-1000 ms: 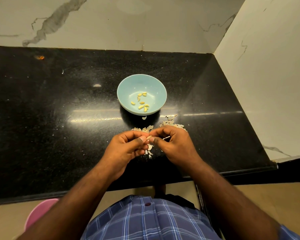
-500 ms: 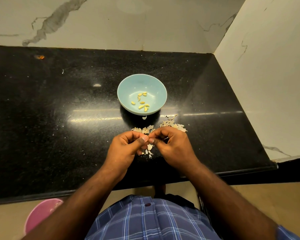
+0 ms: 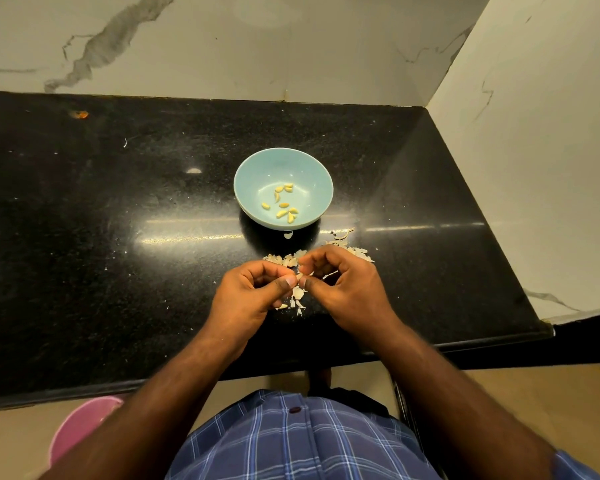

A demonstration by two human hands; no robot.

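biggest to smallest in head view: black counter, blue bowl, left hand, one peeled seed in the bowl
1. black counter
2. blue bowl and left hand: look alike, and the hand is nearer the camera
3. peeled seed

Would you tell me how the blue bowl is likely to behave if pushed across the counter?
The bowl probably slides easily, since the polished counter looks glossy. Its base seems narrower than its rim, so a push near the rim might tip it. Holding only a few kernels, it is likely light.
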